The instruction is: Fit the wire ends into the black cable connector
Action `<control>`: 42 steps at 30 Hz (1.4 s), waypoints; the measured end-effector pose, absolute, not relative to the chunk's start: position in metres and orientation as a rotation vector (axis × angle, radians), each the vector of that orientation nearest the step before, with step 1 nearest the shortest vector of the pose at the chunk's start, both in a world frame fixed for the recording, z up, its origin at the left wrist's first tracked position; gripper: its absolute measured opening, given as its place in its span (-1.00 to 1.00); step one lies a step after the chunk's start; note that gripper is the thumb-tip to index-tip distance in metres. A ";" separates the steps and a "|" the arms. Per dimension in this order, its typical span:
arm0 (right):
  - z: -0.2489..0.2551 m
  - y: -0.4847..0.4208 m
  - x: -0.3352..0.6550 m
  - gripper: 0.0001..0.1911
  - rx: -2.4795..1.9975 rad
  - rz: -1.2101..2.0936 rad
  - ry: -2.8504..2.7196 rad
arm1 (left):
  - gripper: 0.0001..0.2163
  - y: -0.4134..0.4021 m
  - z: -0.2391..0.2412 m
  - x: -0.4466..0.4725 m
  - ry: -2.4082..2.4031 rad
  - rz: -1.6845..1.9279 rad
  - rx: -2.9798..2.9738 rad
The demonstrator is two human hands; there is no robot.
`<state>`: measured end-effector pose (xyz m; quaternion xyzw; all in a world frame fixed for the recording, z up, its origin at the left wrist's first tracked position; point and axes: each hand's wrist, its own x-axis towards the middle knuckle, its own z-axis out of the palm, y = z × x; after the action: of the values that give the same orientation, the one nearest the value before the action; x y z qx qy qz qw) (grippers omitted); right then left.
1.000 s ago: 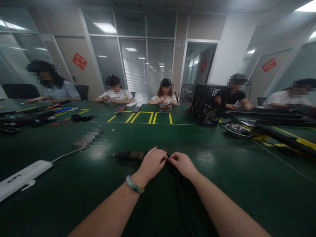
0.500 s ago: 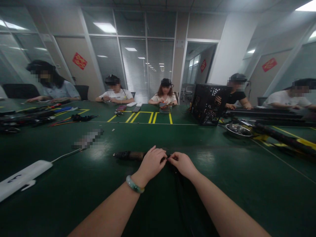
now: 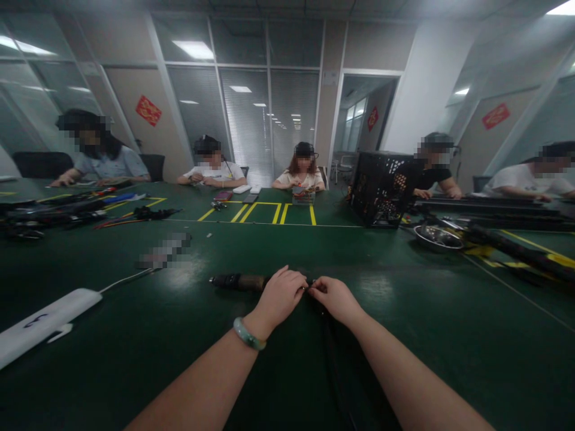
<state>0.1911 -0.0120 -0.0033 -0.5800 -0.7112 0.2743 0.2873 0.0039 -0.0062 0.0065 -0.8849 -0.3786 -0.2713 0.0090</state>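
Observation:
My left hand (image 3: pixel 279 296), with a green bangle at the wrist, is closed over the right end of a dark cylindrical tool (image 3: pixel 240 281) that lies on the green table (image 3: pixel 135 335). My right hand (image 3: pixel 335 298) pinches something small right beside the left fingertips; I cannot make out what it is. A black strap or cable (image 3: pixel 335 359) runs from under both hands back toward me.
A white power strip (image 3: pixel 42 320) with its cord lies at the left. A black perforated case (image 3: pixel 381 188), a metal bowl (image 3: pixel 438 237) and long black bars (image 3: pixel 516 251) sit at the right. Several people sit around the far side, with tools at the far left.
Both hands stay together on the same spot. The view has shifted slightly, nothing else has visibly moved.

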 end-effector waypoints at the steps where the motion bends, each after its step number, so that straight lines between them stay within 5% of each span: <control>1: -0.004 -0.012 0.190 -0.85 -1.551 0.732 -1.894 | -0.81 -0.006 0.006 0.004 -1.185 -0.852 -2.765; 7: -0.006 -0.012 0.180 -0.81 -1.622 0.687 -1.873 | -0.82 -0.005 0.003 0.004 -1.229 -0.854 -2.767; 13: 0.003 -0.015 0.174 -0.88 -1.576 0.245 -2.036 | -0.84 -0.009 0.006 0.005 -1.278 -0.852 -2.764; 21: 0.007 -0.016 0.167 -0.93 -1.639 0.195 -2.138 | -0.52 -0.015 0.009 0.004 -1.226 -0.950 -2.705; 29: 0.012 -0.019 0.181 -0.94 -1.714 0.184 -2.120 | -0.70 -0.017 0.016 -0.008 -1.291 -1.121 -2.587; 42: 0.000 -0.149 0.455 -0.66 -2.508 0.105 -1.375 | -0.59 0.000 -0.012 -0.026 -1.549 -0.823 -2.821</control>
<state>0.4552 -0.1489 0.0001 -0.8678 -0.4757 0.0363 0.1394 -0.0262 -0.0001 -0.0123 -0.8458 -0.4644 -0.2467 -0.0901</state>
